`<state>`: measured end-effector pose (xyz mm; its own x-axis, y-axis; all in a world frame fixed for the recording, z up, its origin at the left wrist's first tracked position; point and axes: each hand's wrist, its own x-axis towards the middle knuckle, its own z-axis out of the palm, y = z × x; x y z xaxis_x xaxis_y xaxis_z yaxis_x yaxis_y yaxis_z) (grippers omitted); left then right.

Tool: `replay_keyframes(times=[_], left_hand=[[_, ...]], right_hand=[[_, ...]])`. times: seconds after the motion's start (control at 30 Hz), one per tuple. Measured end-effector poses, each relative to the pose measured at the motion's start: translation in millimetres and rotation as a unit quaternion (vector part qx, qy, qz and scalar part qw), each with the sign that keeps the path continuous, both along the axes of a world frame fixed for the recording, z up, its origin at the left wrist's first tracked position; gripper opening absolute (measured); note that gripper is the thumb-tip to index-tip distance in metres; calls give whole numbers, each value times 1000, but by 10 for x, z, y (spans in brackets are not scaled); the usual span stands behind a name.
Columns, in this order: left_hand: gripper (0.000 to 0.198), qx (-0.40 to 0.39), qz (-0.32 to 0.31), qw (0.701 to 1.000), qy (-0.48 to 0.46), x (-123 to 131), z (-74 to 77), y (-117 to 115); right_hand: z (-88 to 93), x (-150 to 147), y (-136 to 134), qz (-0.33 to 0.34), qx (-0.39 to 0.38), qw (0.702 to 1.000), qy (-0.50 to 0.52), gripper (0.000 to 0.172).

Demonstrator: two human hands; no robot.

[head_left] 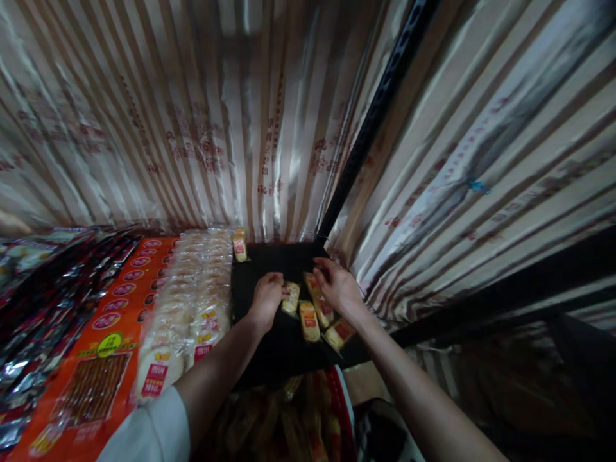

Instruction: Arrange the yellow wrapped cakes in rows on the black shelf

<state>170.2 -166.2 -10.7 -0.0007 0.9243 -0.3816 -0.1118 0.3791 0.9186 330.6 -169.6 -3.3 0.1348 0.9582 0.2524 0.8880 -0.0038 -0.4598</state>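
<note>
Left hand [267, 298]: curled narrow, snack packet [290, 299] touching at its 3 o'clock. Right hand [338, 287]: fingers bent onto second packet [323, 310] at its 8 o'clock; grip indeterminate.

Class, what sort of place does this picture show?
Probably a shop's snack shelf: white packets in rows, orange packets beside them, left hand and right hand on small yellow packets.

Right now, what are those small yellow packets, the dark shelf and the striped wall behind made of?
Packets: probably thin plastic film, glossy, printed yellow and red, catching light. Shelf: dark, matt, flat; perhaps painted metal or board, too dim to tell. Striped wall: shiny, creased film or foil, judging by its bright streaks.
</note>
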Motion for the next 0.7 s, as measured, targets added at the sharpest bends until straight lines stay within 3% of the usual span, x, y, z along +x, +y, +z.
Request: replay_keyframes(times=[0.17, 0.3, 0.5, 0.7], left_hand=[[13, -41, -97, 994, -19, 228, 78, -314], [15, -68, -124, 990, -13, 363, 60, -396], [19, -44, -88, 995, -29, 431, 116, -367], [17, 35, -38, 998, -44, 286, 284, -238]], right_hand=[[-52, 253, -422, -17, -107, 991, -83, 30], [-106, 231, -509, -20, -144, 988, -51, 28], [-171, 216, -402, -26, -92, 993, 65, 31], [-60, 75, -116, 24, -59, 984, 169, 25]])
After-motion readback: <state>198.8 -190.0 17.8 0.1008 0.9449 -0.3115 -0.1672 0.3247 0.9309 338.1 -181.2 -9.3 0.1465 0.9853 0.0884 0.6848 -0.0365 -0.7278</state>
